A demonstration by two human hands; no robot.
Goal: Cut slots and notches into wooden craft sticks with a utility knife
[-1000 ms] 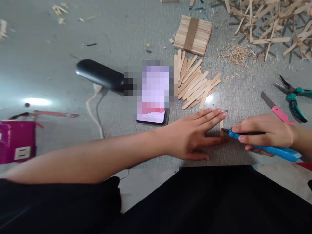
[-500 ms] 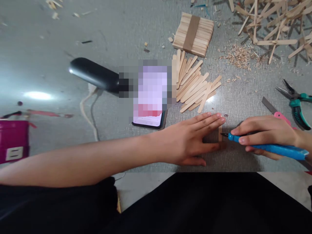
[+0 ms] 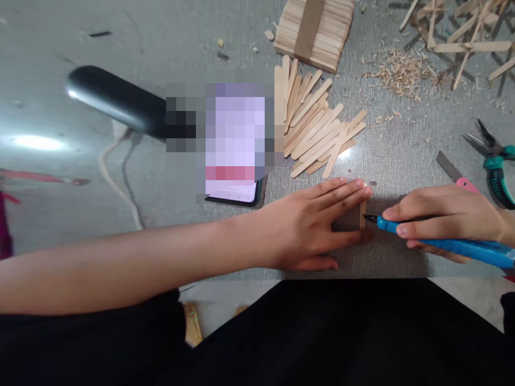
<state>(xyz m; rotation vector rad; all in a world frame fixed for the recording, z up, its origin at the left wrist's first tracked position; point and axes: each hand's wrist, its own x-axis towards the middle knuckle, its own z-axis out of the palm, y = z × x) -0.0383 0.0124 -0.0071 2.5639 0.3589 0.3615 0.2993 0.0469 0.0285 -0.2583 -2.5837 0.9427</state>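
Note:
My left hand (image 3: 317, 220) lies flat with fingers stretched out, pressing down a short wooden stick (image 3: 362, 213) whose end shows just past the fingertips. My right hand (image 3: 442, 217) is closed round a blue utility knife (image 3: 454, 245). The knife's dark blade tip touches the stick's right edge. Just beyond the hands lies a loose pile of wooden craft sticks (image 3: 316, 128) on the grey table (image 3: 161, 43).
A banded bundle of sticks (image 3: 314, 29) sits at the back. Wood shavings (image 3: 398, 72) and glued stick crosses (image 3: 462, 27) lie back right. Green pliers (image 3: 493, 161) and a pink-handled blade (image 3: 454, 174) are at right. A phone (image 3: 237, 145) and a black tool (image 3: 116, 99) lie left.
The view has shifted so everything sits lower and nearer. Both hands stay in place on the stick, the knife tip still at its edge.

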